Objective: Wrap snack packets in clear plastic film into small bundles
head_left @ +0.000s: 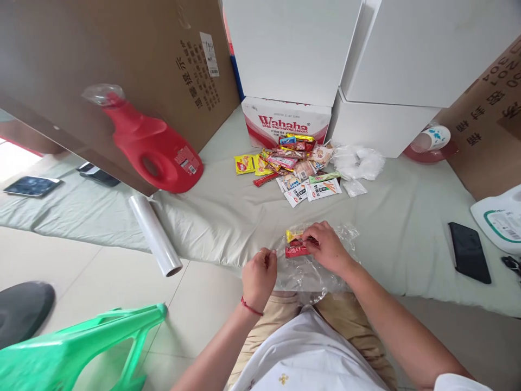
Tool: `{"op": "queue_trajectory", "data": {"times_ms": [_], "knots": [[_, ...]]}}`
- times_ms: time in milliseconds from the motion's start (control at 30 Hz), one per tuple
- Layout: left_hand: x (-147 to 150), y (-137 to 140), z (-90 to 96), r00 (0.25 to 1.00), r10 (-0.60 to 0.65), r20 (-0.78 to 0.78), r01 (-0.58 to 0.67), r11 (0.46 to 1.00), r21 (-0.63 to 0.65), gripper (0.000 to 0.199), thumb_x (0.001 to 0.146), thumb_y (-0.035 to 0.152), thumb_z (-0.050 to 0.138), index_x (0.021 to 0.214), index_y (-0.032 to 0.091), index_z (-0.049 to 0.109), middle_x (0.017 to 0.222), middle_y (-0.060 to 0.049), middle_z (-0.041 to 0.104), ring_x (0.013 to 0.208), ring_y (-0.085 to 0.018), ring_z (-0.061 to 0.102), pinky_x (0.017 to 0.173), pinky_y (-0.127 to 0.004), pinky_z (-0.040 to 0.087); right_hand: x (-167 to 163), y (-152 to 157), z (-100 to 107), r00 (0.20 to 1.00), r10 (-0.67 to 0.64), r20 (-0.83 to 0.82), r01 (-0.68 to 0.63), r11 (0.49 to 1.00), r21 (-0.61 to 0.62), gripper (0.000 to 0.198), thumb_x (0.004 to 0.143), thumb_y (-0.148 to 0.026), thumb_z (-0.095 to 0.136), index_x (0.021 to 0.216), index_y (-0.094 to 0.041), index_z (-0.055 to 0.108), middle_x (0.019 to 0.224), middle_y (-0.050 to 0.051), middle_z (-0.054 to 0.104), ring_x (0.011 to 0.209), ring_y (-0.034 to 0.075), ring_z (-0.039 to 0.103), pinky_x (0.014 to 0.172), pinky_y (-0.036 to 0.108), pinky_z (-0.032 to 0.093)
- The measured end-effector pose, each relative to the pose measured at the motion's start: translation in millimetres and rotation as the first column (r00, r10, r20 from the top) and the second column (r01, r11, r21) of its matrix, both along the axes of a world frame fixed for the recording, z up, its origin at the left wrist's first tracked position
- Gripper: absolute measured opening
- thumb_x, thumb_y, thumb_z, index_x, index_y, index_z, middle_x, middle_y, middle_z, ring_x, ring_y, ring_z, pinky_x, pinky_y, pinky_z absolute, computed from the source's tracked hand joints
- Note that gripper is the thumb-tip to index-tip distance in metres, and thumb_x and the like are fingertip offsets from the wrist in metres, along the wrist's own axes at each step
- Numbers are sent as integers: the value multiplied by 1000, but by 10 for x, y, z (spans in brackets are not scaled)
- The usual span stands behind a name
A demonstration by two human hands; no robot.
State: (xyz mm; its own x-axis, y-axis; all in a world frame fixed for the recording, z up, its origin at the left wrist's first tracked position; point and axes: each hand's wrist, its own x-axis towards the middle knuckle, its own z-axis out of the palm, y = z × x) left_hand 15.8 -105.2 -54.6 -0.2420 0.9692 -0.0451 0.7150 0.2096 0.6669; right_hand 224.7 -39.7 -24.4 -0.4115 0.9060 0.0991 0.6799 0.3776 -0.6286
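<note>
On the cloth-covered surface close to my body lies a clear plastic bag (303, 271), crumpled and spread out. Small snack packets, a red one (296, 251) and a yellow one (290, 235), rest together on it. My right hand (329, 248) is closed with its fingertips on the right end of the red packet. To the left of the packets, my left hand (260, 274) is pinched at the bag's left side; what sits between its fingers is too small to make out. Farther back is a pile of mixed snack packets (299, 163).
White bundled plastic bags (360, 163) lie right of the pile, before a Wahaha carton (287, 122) and white boxes (391, 127). A red jug (157, 146) and film roll (157, 236) are left, above a green stool (81, 342). A black phone (470, 252) lies right.
</note>
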Motion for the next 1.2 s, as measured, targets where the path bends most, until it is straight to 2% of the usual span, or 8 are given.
{"op": "queue_trajectory", "data": {"times_ms": [167,367,500,633,767,1000,1100,1200], "knots": [[-140,136,3,983,67,171,-44,990,-137,32,90,39,46,64,22,53,50,2,54,48,-15,50,54,-26,32,28,-87,-23,954,278,-109,-269,959,91,26,86,0,51,90,-23,62,129,5,70,115,20,64,98,38,48],[-261,217,-67,839,220,497,-71,951,-300,25,89,40,43,74,22,52,54,4,57,38,-12,46,44,-25,36,13,-229,-171,872,474,118,-487,865,122,30,84,4,52,93,-21,66,142,6,64,126,25,62,104,44,49],[-269,135,105,919,197,341,-214,977,10,18,90,36,48,86,21,56,71,-1,63,57,-15,56,56,-28,47,-39,-299,-160,867,444,226,-481,865,144,26,88,-3,56,103,-19,68,145,8,61,129,28,59,106,49,48],[-117,90,389,947,-296,123,214,869,446,24,98,27,44,105,23,67,108,-10,69,102,-21,66,91,-38,55,-107,-383,-132,867,410,282,-463,872,156,23,95,-12,54,111,-19,68,148,11,57,131,30,54,106,54,46],[35,284,409,683,-728,64,667,656,354,39,101,23,36,118,26,71,131,-11,68,121,-22,64,103,-39,55,-105,-468,-151,893,395,216,-430,891,147,27,96,-13,53,117,-19,69,135,13,65,128,30,55,107,52,47],[-165,532,110,533,-844,61,816,531,227,33,99,22,46,116,24,74,125,-10,72,118,-24,64,104,-41,53,331,-922,-91,961,276,-23,-266,943,202,35,101,-16,48,135,-17,58,140,13,62,126,25,57,106,46,51],[-263,523,119,508,-855,105,822,518,239,47,93,9,39,128,23,67,122,-9,72,117,-22,63,104,-40,53,515,-1169,-181,978,181,108,-205,933,296,61,95,-40,65,148,-14,48,147,19,55,134,35,49,113,62,41],[-307,526,144,480,-868,131,837,497,228,53,85,2,39,123,25,69,123,-8,72,120,-23,63,105,-41,52,610,-1249,-285,982,43,183,-114,912,395,39,96,-21,62,135,-20,60,129,13,68,127,34,55,110,62,41]]}}
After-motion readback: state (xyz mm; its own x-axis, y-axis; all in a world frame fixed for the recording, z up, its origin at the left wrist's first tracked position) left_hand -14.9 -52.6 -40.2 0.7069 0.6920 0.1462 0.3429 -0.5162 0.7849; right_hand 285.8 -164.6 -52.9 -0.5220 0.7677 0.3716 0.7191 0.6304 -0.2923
